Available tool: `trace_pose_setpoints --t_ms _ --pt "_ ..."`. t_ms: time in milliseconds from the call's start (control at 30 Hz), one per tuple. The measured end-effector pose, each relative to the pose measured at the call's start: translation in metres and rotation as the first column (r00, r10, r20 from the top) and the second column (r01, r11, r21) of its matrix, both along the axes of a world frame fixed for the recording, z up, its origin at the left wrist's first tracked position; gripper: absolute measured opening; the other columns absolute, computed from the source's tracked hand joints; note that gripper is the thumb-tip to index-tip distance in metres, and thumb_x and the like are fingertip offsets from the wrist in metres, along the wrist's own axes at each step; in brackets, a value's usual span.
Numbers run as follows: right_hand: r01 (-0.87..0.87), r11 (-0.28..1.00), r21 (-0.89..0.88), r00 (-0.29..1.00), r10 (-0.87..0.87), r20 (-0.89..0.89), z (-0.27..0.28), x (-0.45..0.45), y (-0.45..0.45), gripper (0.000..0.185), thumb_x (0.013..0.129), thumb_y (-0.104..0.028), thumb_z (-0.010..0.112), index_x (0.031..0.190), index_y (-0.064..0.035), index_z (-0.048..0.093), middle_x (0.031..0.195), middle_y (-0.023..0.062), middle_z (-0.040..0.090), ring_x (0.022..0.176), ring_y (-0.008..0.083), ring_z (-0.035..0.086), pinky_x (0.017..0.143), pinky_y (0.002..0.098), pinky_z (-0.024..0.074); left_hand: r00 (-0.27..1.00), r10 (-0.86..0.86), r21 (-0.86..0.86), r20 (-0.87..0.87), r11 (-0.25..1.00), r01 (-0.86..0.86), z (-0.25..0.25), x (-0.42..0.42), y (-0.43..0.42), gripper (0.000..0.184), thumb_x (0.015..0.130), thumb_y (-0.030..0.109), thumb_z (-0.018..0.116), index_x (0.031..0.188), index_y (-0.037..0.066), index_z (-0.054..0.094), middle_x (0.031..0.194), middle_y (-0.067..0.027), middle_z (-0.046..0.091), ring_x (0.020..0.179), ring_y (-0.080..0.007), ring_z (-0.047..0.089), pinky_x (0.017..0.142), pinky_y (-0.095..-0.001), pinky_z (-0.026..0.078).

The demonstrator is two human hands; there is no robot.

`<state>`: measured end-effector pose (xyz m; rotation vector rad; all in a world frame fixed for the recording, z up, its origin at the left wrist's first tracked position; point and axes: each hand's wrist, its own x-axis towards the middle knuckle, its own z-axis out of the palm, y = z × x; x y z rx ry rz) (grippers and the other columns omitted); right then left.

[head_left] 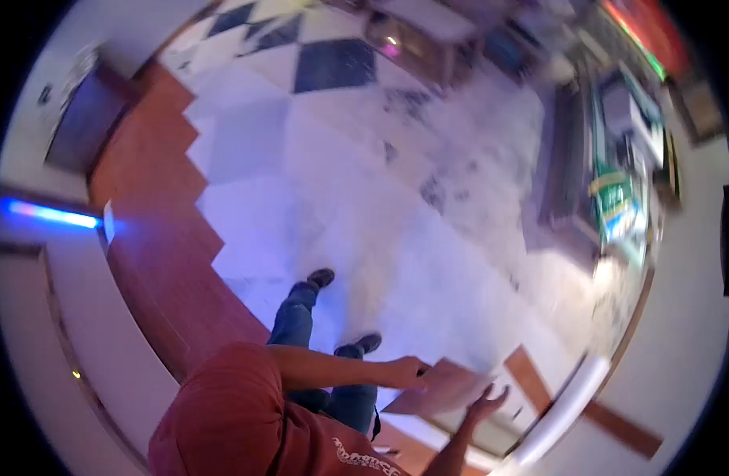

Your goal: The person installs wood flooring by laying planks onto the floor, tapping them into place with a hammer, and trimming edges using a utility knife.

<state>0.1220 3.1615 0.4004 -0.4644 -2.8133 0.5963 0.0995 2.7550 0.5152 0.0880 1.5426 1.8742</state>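
Far left I see a blue light (55,214), then brown flooring (154,278) bordering pale tiles (301,190) mid-frame. Lower centre, I have the left hand (405,371) at the upper-left edge of a flat board (446,390); fingers curled, can't tell what they're clamped on. Board sits lower right of centre. Just right of it, my right hand (485,403), fingers apart; contact unclear. Green packet (616,198) far right.
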Motion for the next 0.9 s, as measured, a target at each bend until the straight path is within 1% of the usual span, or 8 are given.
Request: trace_pose_setpoints --t_ms 200,367,433,567,600,700,767,900 --pt "-0.72 0.546 -0.429 0.47 0.838 0.277 0.203 -0.156 -0.175 0.077 0.08 -0.003 0.077 0.151 -0.0023 0.048 0.153 0.0179 0.053 0.146 0.0325 0.046 0.124 0.0447 0.0326 0.987 -0.018 -0.171 -0.163 0.985 -0.01 0.232 0.009 -0.252 0.055 0.08 0.03 0.073 0.123 -0.004 0.071 0.101 -0.0163 0.077 0.091 -0.0215 0.071 0.08 -0.0388 0.057" --pt "-0.726 0.297 -0.62 0.23 0.955 0.187 0.244 -0.145 -0.387 0.026 0.094 -0.02 0.065 0.106 0.0011 0.075 0.093 0.0126 0.077 0.089 0.0191 0.071 0.081 0.0343 0.0558 0.966 0.158 -0.272 -0.204 0.939 -0.211 0.343 0.102 -0.437 0.056 0.082 0.031 0.076 0.123 -0.006 0.07 0.104 -0.0132 0.077 0.092 -0.0214 0.071 0.081 -0.0383 0.057" --pt "-0.824 0.227 -0.519 0.146 0.971 0.191 0.248 -0.116 -0.454 0.064 0.098 -0.063 0.063 0.096 -0.0004 0.074 0.071 0.0156 0.067 0.065 0.0195 0.062 0.064 0.0386 0.052 0.953 0.286 -0.281 -0.104 0.91 -0.304 0.346 0.143 -0.501 0.053 0.088 0.032 0.076 0.123 -0.007 0.07 0.107 -0.0121 0.078 0.095 -0.021 0.071 0.085 -0.0393 0.057" --pt "-0.9 0.179 -0.396 0.151 0.983 0.102 0.25 -0.097 -0.606 0.066 0.097 -0.066 0.061 0.09 -0.0011 0.072 0.067 0.0186 0.062 0.061 0.0273 0.062 0.059 0.0439 0.0489 0.906 0.286 -0.19 -0.312 0.915 -0.355 0.318 0.181 -0.629 0.052 0.101 0.033 0.068 0.139 -0.003 0.064 0.129 -0.0133 0.072 0.118 -0.0182 0.063 0.106 -0.035 0.049" --pt "-0.93 0.196 -0.312 0.159 0.977 0.141 0.252 -0.095 -0.629 0.068 0.098 -0.067 0.059 0.087 -0.0011 0.071 0.066 0.0195 0.061 0.062 0.0303 0.064 0.059 0.0453 0.0485 0.836 0.424 0.213 -0.349 0.904 -0.37 0.285 0.193 -0.66 0.058 0.107 0.036 0.059 0.152 0.0 0.053 0.14 -0.0157 0.066 0.129 -0.0222 0.059 0.114 -0.0375 0.044" --pt "-0.936 0.139 -0.322 0.172 0.982 -0.075 0.266 -0.105 -0.737 0.073 0.098 -0.069 0.055 0.084 0.0008 0.069 0.067 0.0217 0.061 0.062 0.035 0.063 0.06 0.0464 0.0474 0.402 0.903 0.792 0.151 0.132 -0.596 0.226 0.264 -0.739 0.058 0.11 0.039 0.053 0.158 0.009 0.042 0.137 -0.0164 0.065 0.125 -0.0278 0.064 0.109 -0.0469 0.05" --pt "-0.935 0.139 -0.327 0.189 0.974 -0.126 0.227 -0.149 -0.787 0.077 0.098 -0.071 0.054 0.079 0.003 0.064 0.064 0.0172 0.059 0.061 0.0277 0.056 0.06 0.0455 0.0444 0.119 0.972 0.502 0.202 0.001 -0.865 0.19 0.293 -0.757 0.056 0.109 0.03 0.053 0.161 0.013 0.04 0.145 -0.0132 0.06 0.129 -0.0245 0.061 0.108 -0.0457 0.05" --pt "-0.908 0.217 -0.357 0.273 0.955 -0.113 0.319 -0.167 -0.943 0.076 0.102 -0.069 0.049 0.076 0.0024 0.054 0.064 0.0064 0.05 0.066 0.0179 0.047 0.058 0.0449 0.0395 0.638 0.763 -0.01 -0.105 0.641 -0.767 0.134 0.258 -0.752 0.081 0.099 0.033 0.073 0.161 0.001 0.034 0.155 -0.0187 0.051 0.139 -0.0294 0.052 0.118 -0.0432 0.041"
